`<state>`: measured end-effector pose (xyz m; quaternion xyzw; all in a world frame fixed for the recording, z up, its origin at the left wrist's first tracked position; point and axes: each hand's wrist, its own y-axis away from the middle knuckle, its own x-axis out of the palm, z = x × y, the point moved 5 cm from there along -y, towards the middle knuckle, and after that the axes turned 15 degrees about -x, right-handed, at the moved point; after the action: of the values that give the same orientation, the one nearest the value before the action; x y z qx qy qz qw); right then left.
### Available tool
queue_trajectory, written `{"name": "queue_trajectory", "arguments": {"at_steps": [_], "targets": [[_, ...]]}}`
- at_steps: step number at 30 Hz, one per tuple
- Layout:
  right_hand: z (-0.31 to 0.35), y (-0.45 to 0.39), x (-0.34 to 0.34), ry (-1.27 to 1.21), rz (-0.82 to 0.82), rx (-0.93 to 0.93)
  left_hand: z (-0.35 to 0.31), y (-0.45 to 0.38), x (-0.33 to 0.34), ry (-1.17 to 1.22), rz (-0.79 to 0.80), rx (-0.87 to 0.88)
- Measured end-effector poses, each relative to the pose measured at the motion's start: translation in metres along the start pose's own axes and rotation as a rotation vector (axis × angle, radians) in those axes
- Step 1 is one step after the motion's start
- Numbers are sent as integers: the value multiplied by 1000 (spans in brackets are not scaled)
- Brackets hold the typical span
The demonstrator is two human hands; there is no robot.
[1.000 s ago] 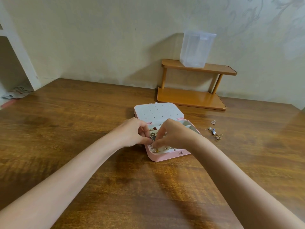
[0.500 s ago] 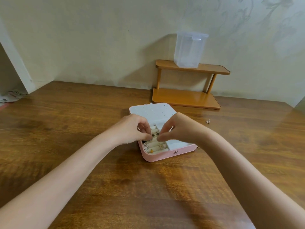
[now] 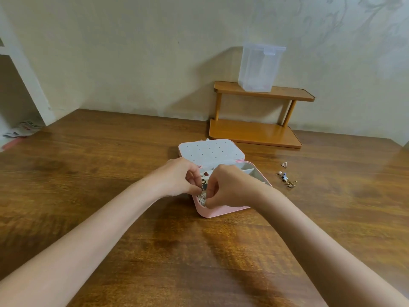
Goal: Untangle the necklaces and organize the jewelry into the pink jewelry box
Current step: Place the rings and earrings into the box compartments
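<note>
The pink jewelry box [image 3: 223,211] lies open mid-table, its white dotted lid panel [image 3: 210,151] tipped back. Both hands hover over the box's left compartments. My left hand [image 3: 179,176] and my right hand [image 3: 228,187] have curled fingers that meet above a dark heart-shaped piece [image 3: 204,185] and pinch something small there; what exactly they hold is hidden. A round white piece [image 3: 201,200] lies in the box's near corner. On the table to the right lie a small tangle of beaded and gold jewelry [image 3: 287,179] and a little triangular piece [image 3: 284,164].
A two-tier wooden shelf [image 3: 254,131] stands against the wall behind the box, with a clear plastic container [image 3: 259,67] on top. A white frame and some papers [image 3: 22,129] sit at the far left. The table is brown wood [image 3: 110,162].
The view has shifted slightly. My hands have moved a little nearer over the box's front left part, still pinching together. The jewelry on the right shows again.
</note>
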<state>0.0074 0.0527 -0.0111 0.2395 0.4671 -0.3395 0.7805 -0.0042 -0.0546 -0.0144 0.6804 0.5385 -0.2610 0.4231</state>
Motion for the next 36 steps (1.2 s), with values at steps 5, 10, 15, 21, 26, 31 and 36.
{"name": "queue_trajectory", "arguments": {"at_steps": [5,10,15,21,26,31,36], "targets": [[-3,2,-18,-57,10,29,1,0,1,-8,10,4],[-16,3,-46,-131,-97,92,4,-3,1,1,12,-1],[-26,-6,-38,-169,20,197,3,0,-9,63,-126,71],[-33,-13,-33,-175,86,273,0,-3,-3,38,-158,112],[-35,-17,-31,-197,124,283,-1,-7,4,-12,-153,105],[-34,-17,-32,-223,176,272,-2,-8,6,-37,-154,102],[-32,-17,-28,-227,253,275,-3,-7,7,-36,-152,101]]}}
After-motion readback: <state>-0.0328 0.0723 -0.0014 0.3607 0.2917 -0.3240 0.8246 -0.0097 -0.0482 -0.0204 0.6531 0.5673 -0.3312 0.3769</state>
